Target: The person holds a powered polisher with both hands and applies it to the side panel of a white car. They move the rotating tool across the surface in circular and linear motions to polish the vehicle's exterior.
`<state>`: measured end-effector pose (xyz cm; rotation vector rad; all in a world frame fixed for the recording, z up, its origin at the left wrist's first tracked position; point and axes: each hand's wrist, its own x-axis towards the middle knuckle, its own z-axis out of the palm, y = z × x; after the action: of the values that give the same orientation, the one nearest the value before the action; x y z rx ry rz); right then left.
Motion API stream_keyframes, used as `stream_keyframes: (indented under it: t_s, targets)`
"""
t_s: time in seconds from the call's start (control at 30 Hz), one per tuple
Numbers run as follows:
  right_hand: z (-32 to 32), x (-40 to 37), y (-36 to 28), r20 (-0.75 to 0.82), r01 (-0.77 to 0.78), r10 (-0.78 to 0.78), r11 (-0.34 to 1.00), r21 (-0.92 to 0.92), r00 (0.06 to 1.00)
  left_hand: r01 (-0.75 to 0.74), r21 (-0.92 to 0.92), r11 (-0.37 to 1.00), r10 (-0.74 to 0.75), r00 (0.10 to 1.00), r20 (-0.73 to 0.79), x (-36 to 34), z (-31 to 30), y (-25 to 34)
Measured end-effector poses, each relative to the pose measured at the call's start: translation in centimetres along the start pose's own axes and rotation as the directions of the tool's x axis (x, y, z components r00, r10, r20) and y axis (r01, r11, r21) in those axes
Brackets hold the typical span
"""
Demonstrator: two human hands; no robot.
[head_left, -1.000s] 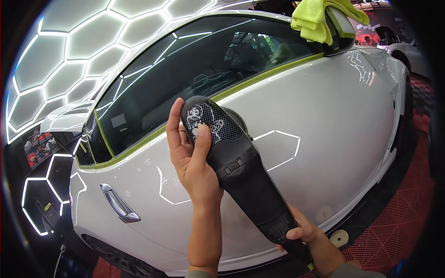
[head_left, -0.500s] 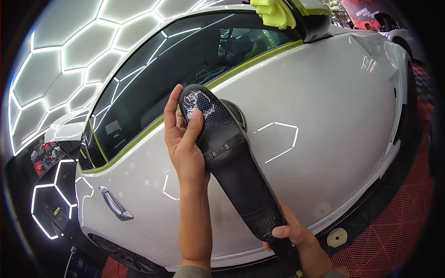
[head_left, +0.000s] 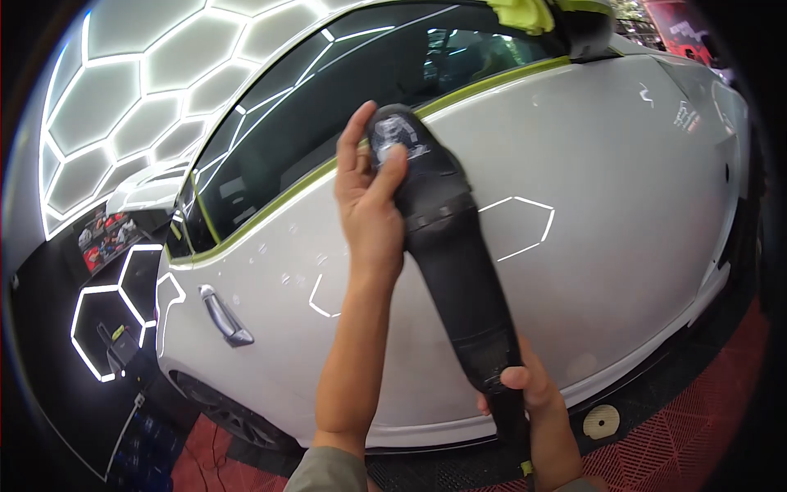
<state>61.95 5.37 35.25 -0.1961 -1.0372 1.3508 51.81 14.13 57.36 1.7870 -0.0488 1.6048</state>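
A black car polisher with a patterned head slants across the white car door, its head high beside the window line. My left hand is wrapped round the head, thumb on top and fingers along the far side. Lower down, my right hand grips the rear handle, where a cord trails off below. The polisher's body hides its pad and the patch of door behind it. Yellow-green masking tape runs along the bottom of the dark side window, close to the head.
A chrome door handle sits to the left, above the rear wheel. A yellow cloth hangs by the side mirror. On the red and black floor tiles lies a pale round disc. Hexagonal lights cover the ceiling.
The view has shifted, so the car sits higher and further right. Both hands have moved the polisher slightly rightward along the door. The pad edge that showed earlier is now hidden.
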Motion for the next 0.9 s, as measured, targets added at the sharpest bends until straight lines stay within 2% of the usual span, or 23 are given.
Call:
stream_keyframes:
  t_s: [0.07,0.13,0.17,0.2,0.23,0.33,0.43,0.57,0.63,0.77,0.9]
  targets:
    - [-1.0,-1.0,1.9,-0.033,0.028,-0.026,0.998,0.048,0.999,-0.015,0.064,0.998,0.015,1.0,0.012,-1.1,0.2,0.0]
    - [-0.9,-2.4,2.9,-0.065,0.066,-0.062,0.995,0.07,0.996,-0.127,0.164,0.978,0.115,0.99,0.084,-1.9,-0.3,-1.5]
    - [-1.0,-2.6,3.0,-0.058,0.067,-0.063,0.996,0.063,0.996,-0.124,0.166,0.978,0.112,0.99,0.082,-2.2,-0.4,-1.3]
    - [-1.0,-2.8,3.1,-0.06,0.075,-0.072,0.996,0.054,0.996,-0.119,0.16,0.98,0.106,0.991,0.086,-2.6,-0.4,-0.8]
    - [-0.9,-2.9,3.0,-0.068,0.088,-0.085,0.995,0.044,0.994,-0.107,0.037,0.994,0.104,0.992,0.073,-2.8,-0.5,-0.4]
    - [1.3,-2.4,3.2,-0.104,0.058,-0.053,0.997,0.05,0.993,-0.078,0.043,0.996,0.077,0.996,0.034,-3.0,-1.9,-0.2]
    - [1.4,-2.5,5.8,-0.154,0.068,-0.054,0.993,0.091,0.987,0.017,-0.058,0.998,-0.015,0.999,0.033,-3.4,-3.2,-0.7]
    - [1.4,-4.8,8.7,-0.126,0.129,-0.112,0.983,0.128,0.986,-0.022,0.125,0.992,0.009,0.994,0.105,-5.8,-3.5,-0.1]
    - [0.6,-6.2,9.6,-0.098,0.139,-0.13,0.986,0.09,0.987,-0.034,0.095,0.995,0.02,0.99,0.143,-7.9,-3.8,0.9]
    - [0.5,-7.8,10.9,-0.177,0.08,-0.049,0.982,0.17,0.983,-0.062,0.133,0.989,0.04,0.986,0.159,-10.0,-4.7,-0.1]
    - [-0.5,-7.6,12.1,-0.192,0.074,-0.047,0.988,0.137,0.98,0.005,-0.004,1.0,-0.004,0.995,0.097,-10.5,-5.5,-0.7]
